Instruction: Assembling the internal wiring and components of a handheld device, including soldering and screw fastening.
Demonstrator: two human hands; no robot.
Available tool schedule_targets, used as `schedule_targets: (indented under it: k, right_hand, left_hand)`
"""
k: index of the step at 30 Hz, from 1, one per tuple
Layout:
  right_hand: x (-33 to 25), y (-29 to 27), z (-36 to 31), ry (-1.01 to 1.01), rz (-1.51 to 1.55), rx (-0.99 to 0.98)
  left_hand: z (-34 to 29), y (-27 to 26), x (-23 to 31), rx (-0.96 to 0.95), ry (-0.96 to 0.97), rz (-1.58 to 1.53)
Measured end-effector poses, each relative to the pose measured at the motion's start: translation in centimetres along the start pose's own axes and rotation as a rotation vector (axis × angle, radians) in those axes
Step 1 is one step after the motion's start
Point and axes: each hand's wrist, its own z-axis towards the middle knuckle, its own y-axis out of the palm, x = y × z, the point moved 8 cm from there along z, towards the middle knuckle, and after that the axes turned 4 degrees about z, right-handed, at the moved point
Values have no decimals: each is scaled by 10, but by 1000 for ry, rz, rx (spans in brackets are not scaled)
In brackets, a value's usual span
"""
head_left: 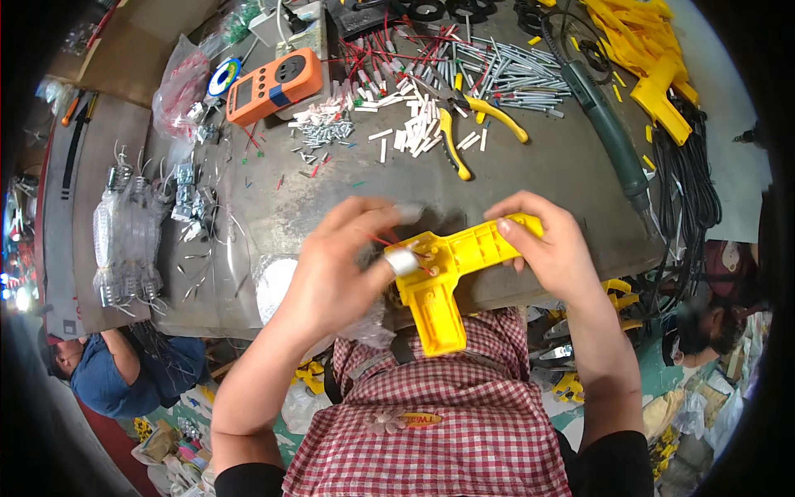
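Note:
A yellow plastic shell half [472, 253], shaped like a pistol grip with ribs inside, is held near the table's front edge. My right hand [546, 240] grips its right end, thumb on top and fingers beneath. My left hand [339, 265] is at the shell's left end, its thumb and forefinger apart and half curled. White wrapping covers the thumb tip; the forefinger tip is smeared by motion. Thin red wires [380, 238] run between those fingers and into the shell. Whether the left fingers pinch the wires does not show clearly.
Yellow-handled pliers [454, 145] lie beyond my hands, among white sleeves [418, 128] and metal rods [517, 79]. An orange meter [273, 87] stands back left. To the right lie a dark green tool [604, 124] and yellow shells [662, 91]. A person [137, 373] sits at left.

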Motion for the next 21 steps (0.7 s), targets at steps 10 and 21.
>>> schedule_targets:
  k: [10, 21]
  right_hand:
    - [-59, 63, -17, -727, -717, 73]
    - [-53, 64, -3, -591, -529, -5]
  left_hand:
    - [-20, 3, -32, 186, -214, -364]
    - [-28, 0, -34, 261, -165, -304]
